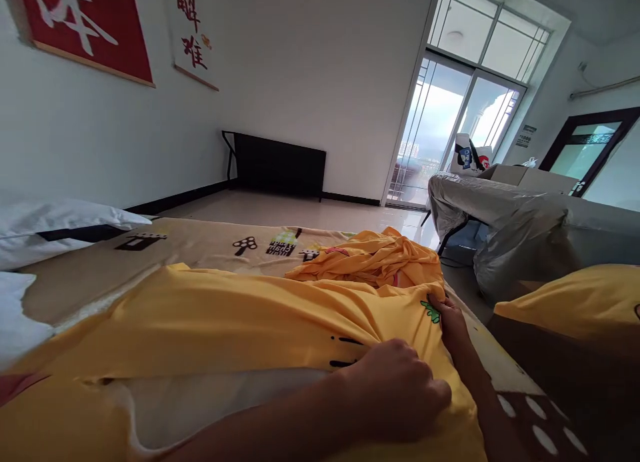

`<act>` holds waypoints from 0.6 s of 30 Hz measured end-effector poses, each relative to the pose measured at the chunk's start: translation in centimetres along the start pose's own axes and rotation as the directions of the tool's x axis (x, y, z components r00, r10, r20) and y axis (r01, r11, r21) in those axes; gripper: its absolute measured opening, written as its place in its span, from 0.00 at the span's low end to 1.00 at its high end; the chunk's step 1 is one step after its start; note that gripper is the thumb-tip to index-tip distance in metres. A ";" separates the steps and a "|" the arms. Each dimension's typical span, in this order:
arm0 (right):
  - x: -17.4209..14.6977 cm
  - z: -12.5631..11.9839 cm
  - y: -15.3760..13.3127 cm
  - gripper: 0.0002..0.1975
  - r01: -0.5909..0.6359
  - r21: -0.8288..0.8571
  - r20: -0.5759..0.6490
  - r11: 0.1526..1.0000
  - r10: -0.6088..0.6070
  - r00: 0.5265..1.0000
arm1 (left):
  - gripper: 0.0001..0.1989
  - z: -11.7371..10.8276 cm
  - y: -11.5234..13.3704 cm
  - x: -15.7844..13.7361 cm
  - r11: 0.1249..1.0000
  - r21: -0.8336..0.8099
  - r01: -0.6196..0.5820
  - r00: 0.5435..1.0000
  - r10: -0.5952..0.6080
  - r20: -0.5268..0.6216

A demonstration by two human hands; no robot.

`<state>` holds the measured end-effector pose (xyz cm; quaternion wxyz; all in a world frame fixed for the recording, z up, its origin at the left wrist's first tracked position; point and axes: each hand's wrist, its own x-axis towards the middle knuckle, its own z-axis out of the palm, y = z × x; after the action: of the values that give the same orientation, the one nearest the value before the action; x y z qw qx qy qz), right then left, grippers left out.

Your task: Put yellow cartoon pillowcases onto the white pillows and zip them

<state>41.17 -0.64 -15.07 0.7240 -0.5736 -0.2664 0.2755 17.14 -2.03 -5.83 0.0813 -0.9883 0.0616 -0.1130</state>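
Observation:
A yellow duvet cover [225,309] with printed figures is spread over the bed, its far part bunched into an orange-yellow heap [370,255]. My left hand [400,389] is closed in a fist on the cover, drawing the cloth into folds. Farther out, my right hand [450,319] pinches the cover's edge beside a green leaf print. Between the yellow layers near my left forearm, a gap shows whitish material [215,399]. Under the cover lies a beige patterned bed sheet [200,239].
White pillows [60,215] lie at the left end of the bed. More yellow fabric [575,295] sits at the right. Beyond it stands plastic-covered furniture [530,202] with boxes and bags on top. A black folded panel [280,165] leans against the far wall.

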 end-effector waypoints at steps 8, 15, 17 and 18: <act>-0.3 -0.1 -1.3 0.17 -0.015 0.094 0.044 0.995 0.011 0.999 | 0.08 -2.2 1.3 -0.7 0.999 0.025 -0.043 0.993 0.040 0.113; -2.5 1.4 -3.3 0.19 -0.206 0.078 0.297 0.976 0.174 0.939 | 0.09 -2.6 2.0 -1.0 0.997 0.069 -0.035 0.993 0.027 0.115; -2.9 2.0 -3.7 0.20 -0.140 0.088 0.241 0.986 0.115 0.964 | 0.08 -2.6 2.3 -1.1 0.996 0.080 -0.032 0.992 0.022 0.122; -3.0 2.3 -3.9 0.20 -0.073 0.091 0.190 0.993 0.054 0.980 | 0.08 -2.5 2.5 -1.2 0.995 0.093 -0.035 0.993 0.024 0.118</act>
<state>37.78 -1.97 -11.03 0.7137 -0.5174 -0.3009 0.3638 15.11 -4.62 -4.15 0.1331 -0.9873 0.0660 -0.0563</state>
